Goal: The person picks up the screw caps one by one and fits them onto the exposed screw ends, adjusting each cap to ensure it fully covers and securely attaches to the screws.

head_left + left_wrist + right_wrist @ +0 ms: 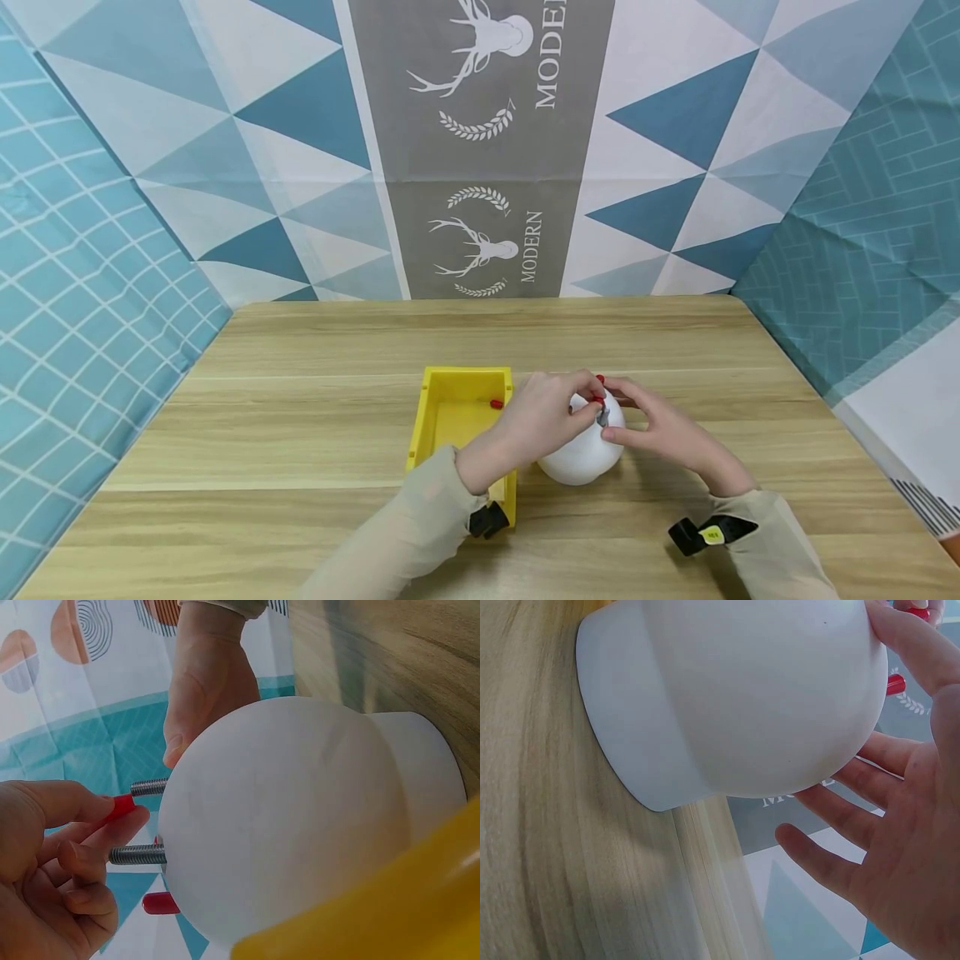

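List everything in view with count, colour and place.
Smooth rounded object with a flat base: one, white, on the table, beside the box
Threaded metal rods: at least two, silver-grey, jutting from the white object's top
Small plastic-looking cylinders: at least three, red; one at the object's top, one inside the box, one in the left hand
Rectangular plastic box: one, yellow, on the table
Wood-grain table: one, light brown, beneath everything
Patterned wall coverings: several, grey, blue, teal and white, behind and beside the table
Wrist devices: two, black, one per wrist
Sleeves: two, beige, on both arms
Left hand: one, bare, pinching a red cylinder
Right hand: one, bare, touching the white object
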`<state>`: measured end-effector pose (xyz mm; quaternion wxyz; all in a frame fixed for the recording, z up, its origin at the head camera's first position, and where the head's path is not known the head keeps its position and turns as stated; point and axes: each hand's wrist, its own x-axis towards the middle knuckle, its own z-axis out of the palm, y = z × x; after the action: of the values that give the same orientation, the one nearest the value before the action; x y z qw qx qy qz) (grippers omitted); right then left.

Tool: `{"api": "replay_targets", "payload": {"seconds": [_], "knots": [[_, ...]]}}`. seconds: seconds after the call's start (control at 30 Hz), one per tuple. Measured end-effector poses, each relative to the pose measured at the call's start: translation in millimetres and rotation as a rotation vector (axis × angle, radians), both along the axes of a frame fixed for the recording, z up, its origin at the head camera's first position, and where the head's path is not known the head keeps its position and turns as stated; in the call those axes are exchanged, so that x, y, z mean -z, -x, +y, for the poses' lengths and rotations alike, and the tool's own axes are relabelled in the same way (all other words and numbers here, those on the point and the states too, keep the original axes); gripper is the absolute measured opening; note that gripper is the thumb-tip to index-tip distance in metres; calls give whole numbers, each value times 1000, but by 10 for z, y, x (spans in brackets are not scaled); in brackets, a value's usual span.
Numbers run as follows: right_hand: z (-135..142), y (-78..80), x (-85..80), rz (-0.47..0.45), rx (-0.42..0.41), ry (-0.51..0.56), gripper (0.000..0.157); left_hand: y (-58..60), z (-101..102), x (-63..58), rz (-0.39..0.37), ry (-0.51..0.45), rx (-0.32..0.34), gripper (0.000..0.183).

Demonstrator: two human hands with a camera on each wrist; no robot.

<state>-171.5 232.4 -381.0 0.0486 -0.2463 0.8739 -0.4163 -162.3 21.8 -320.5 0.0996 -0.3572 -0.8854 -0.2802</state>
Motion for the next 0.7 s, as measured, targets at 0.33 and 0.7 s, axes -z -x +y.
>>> {"api": "replay_targets", "payload": {"seconds": [0.33,0.7], "knots": [[0,10,14,31,-31,20,54,-18,41,-6,54,21,-3,10],[-8,8,12,32,-14,26,53,-28,85,6,152,23,12,6]]}}
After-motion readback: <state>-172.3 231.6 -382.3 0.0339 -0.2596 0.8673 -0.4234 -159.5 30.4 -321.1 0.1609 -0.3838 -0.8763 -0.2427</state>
